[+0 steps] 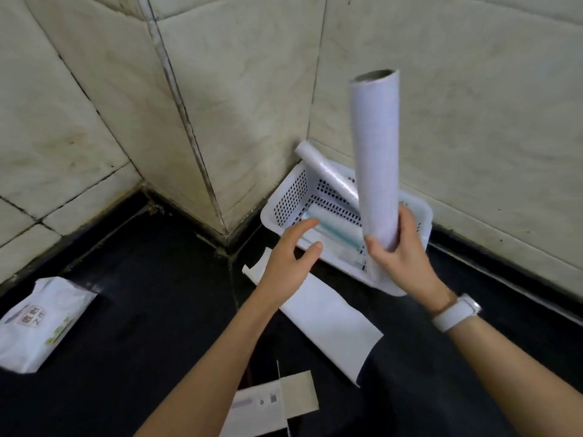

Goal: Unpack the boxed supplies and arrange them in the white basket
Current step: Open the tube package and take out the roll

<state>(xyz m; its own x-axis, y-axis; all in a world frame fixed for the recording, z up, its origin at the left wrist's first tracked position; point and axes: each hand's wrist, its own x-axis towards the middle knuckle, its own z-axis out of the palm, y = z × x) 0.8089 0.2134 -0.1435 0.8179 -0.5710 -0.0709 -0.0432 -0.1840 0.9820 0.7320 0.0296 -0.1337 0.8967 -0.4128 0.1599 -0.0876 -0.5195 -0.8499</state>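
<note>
My right hand point(398, 250) grips the lower end of a long white roll point(376, 152) and holds it nearly upright above the white perforated basket point(285, 200). Inside the basket lies a roll with teal stripes point(331, 230), and another white roll point(325, 171) leans over its far rim against the wall. Just in front of the basket hovers my left hand point(291, 257), fingers spread, holding nothing. An opened white box point(328, 316) lies flat on the dark counter beneath my left wrist.
Another opened box with a cardboard flap point(274, 402) lies at the bottom edge. A white packet with printed labels point(38, 323) sits at the far left on the black counter point(142, 294). Tiled walls close off the corner behind the basket.
</note>
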